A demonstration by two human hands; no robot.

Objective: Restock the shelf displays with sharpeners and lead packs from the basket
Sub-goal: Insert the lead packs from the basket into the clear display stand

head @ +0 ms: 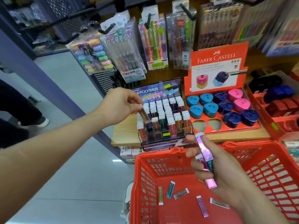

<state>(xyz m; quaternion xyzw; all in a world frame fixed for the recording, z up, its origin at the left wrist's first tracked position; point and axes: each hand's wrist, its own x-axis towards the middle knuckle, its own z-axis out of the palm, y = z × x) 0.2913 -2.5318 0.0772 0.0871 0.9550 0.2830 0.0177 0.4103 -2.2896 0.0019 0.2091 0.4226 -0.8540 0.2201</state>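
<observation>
Basket [142,183] is moulded in red plastic, lead packs [204,148] are wrapped mirror-shiny, sharpeners [225,107] are finished glossy, shelf [124,126] is wood-grained.

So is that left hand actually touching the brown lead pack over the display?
Touching. The head view shows the left hand pinching the top end of the brown lead pack between thumb and fingers.

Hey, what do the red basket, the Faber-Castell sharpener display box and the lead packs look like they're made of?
Red basket: moulded plastic, slightly glossy, judging by its lattice of slots.
Faber-Castell display box: printed cardboard, matt, with die-cut sockets and folded edges.
Lead packs: probably hard plastic cases, with a shiny metallic tint and white caps; foil wrap can't be ruled out.
</observation>
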